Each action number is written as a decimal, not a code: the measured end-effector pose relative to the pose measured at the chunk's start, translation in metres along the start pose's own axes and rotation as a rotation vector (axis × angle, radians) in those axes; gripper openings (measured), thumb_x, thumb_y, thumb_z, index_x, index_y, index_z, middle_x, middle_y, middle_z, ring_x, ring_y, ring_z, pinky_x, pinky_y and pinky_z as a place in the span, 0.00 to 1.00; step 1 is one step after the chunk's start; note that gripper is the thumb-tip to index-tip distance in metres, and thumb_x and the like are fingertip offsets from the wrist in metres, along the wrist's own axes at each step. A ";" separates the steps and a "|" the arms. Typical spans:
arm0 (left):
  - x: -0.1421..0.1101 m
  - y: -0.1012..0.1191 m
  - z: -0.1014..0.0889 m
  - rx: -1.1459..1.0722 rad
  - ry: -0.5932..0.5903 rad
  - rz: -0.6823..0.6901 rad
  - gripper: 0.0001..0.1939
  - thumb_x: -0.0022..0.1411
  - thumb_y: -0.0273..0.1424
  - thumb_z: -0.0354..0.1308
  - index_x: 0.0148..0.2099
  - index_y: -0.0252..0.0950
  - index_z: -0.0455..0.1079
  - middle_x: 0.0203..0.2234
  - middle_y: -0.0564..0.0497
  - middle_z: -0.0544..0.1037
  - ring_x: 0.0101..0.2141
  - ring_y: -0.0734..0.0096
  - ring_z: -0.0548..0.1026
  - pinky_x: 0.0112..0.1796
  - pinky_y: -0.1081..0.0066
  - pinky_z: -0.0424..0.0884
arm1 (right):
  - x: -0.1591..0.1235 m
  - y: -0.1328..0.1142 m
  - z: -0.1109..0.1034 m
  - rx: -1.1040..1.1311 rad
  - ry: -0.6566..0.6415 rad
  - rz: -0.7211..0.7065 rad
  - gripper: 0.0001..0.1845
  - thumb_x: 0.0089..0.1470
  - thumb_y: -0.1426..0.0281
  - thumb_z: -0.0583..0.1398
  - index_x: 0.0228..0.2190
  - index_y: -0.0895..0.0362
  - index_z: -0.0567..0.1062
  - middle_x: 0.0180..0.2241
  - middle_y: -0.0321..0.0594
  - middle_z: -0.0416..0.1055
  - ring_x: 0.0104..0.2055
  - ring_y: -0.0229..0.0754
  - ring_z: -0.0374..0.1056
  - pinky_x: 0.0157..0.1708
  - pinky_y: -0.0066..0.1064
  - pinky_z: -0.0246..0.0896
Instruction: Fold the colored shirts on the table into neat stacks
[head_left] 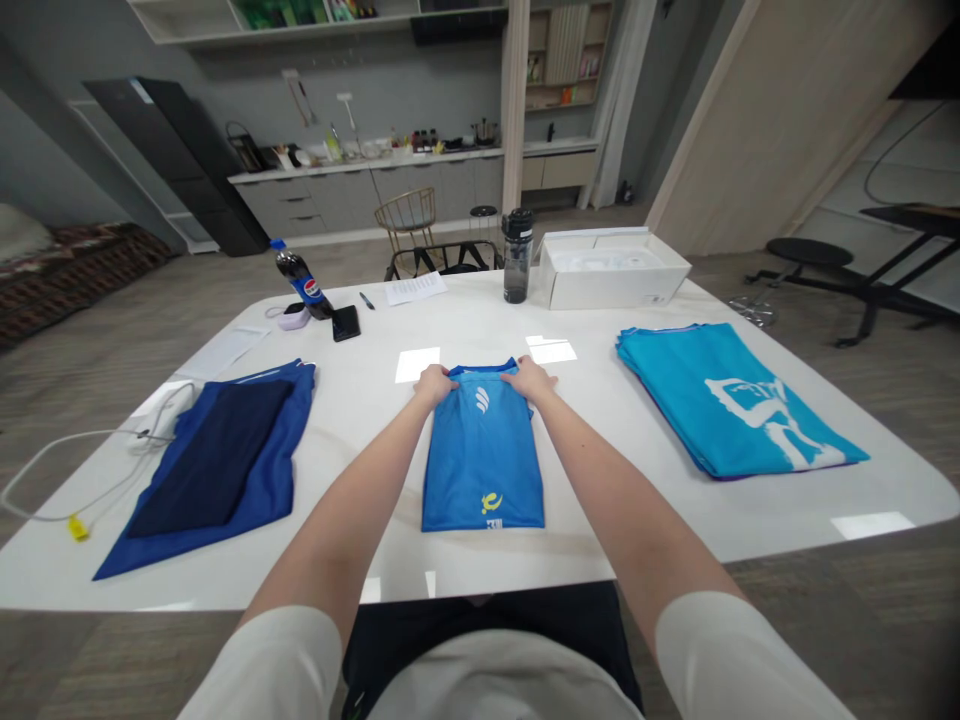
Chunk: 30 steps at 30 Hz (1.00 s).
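A folded blue sports jersey (482,455) lies in the middle of the white table (360,560), its collar end away from me. My left hand (434,385) rests on the far left corner of the folded shirt, near the collar. My right hand (530,378) presses the far right corner, fingers toward the left hand. Both hands lie flat on the fabric, with the fingers together. To the left lies a dark blue garment (225,470) with a navy panel on top. To the right sits a folded stack of turquoise cloth (727,400) with a white print.
At the far side of the table stand a Pepsi bottle (300,280), a black phone (346,323), a dark water bottle (517,256) and an open white box (615,270). A white cable (90,470) trails over the left edge. Chairs and stools stand beyond the table.
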<state>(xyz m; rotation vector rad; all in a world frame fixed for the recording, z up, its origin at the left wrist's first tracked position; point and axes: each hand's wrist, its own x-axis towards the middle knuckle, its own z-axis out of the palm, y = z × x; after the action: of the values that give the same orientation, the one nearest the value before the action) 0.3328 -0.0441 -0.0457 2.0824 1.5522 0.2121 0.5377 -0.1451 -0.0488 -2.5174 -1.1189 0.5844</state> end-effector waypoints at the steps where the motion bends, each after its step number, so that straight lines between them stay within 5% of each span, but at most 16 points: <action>1: -0.001 0.000 0.000 0.000 0.001 0.001 0.21 0.55 0.43 0.70 0.47 0.38 0.73 0.44 0.45 0.82 0.47 0.59 0.79 0.45 0.65 0.71 | 0.001 0.000 -0.001 -0.018 -0.014 -0.025 0.31 0.56 0.50 0.62 0.57 0.51 0.70 0.55 0.49 0.74 0.59 0.56 0.68 0.57 0.55 0.56; 9: 0.001 0.002 -0.012 0.041 -0.008 0.103 0.24 0.59 0.31 0.67 0.56 0.37 0.69 0.50 0.45 0.79 0.44 0.66 0.79 0.41 0.72 0.71 | -0.011 0.009 -0.028 -0.198 -0.023 -0.270 0.16 0.59 0.63 0.64 0.48 0.54 0.79 0.54 0.48 0.74 0.54 0.52 0.70 0.49 0.40 0.64; 16: -0.027 0.037 -0.037 0.245 0.033 0.459 0.10 0.66 0.32 0.57 0.46 0.41 0.77 0.49 0.45 0.78 0.55 0.54 0.72 0.55 0.58 0.63 | -0.069 0.049 -0.063 -0.284 0.255 -0.495 0.14 0.66 0.64 0.57 0.47 0.55 0.79 0.49 0.50 0.73 0.55 0.54 0.65 0.51 0.43 0.60; 23: -0.093 0.092 -0.044 0.301 0.152 0.963 0.14 0.72 0.36 0.49 0.52 0.41 0.73 0.41 0.46 0.79 0.46 0.58 0.74 0.50 0.57 0.65 | -0.155 0.128 -0.107 -0.168 0.589 -0.532 0.15 0.69 0.63 0.53 0.47 0.55 0.76 0.45 0.47 0.74 0.49 0.51 0.67 0.49 0.41 0.58; 30: -0.156 0.193 -0.022 -0.171 0.095 1.099 0.12 0.71 0.37 0.51 0.49 0.39 0.73 0.37 0.50 0.80 0.36 0.66 0.74 0.43 0.66 0.69 | -0.207 0.199 -0.181 -0.017 0.929 -0.469 0.12 0.68 0.62 0.54 0.45 0.53 0.75 0.44 0.48 0.74 0.49 0.53 0.68 0.50 0.45 0.62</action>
<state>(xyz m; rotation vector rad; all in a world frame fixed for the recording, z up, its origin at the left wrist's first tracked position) 0.4351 -0.2198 0.0977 2.5665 0.2519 0.7901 0.6246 -0.4519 0.0674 -1.9906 -1.2092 -0.6559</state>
